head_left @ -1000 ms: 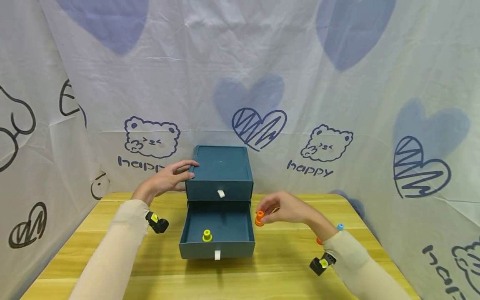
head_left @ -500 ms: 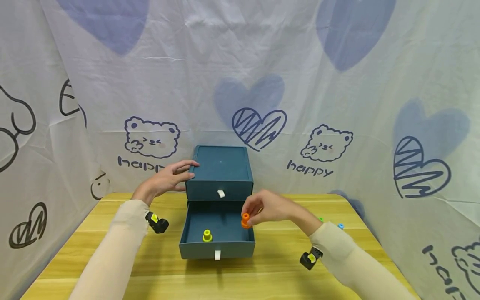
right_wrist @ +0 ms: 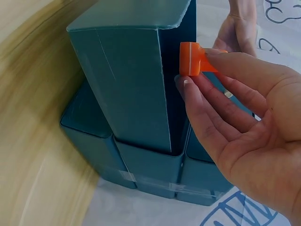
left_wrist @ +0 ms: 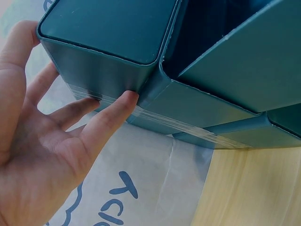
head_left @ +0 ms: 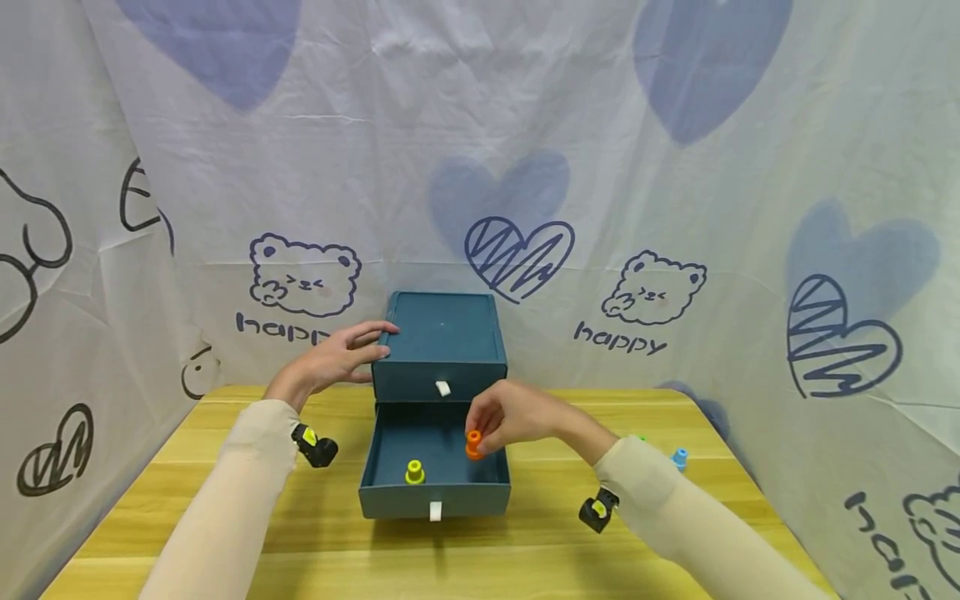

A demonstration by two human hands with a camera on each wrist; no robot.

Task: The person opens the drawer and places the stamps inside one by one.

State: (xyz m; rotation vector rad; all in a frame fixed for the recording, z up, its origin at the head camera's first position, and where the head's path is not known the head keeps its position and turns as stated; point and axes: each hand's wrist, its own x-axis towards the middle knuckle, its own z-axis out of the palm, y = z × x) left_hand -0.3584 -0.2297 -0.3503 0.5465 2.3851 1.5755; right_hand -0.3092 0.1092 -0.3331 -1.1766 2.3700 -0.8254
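My right hand pinches a small orange peg with a wide round base and a hollow top, held over the right part of an open drawer. In the right wrist view, thumb and fingertips grip the orange peg beside the drawer wall. Toward the drawer's front stands a similar yellow peg. My left hand rests with spread fingers against the left side of the dark teal drawer cabinet. Its fingertips touch the cabinet's side wall in the left wrist view.
A light blue peg stands on the wooden table at the right, with a green piece partly hidden behind the right sleeve. The drawer above, with a white pull tab, is closed. A printed cloth hangs behind.
My right hand has carried the orange peg leftward, from beside the drawer to over its inside. The blue peg shows more fully from behind the sleeve. My left hand stays in place.
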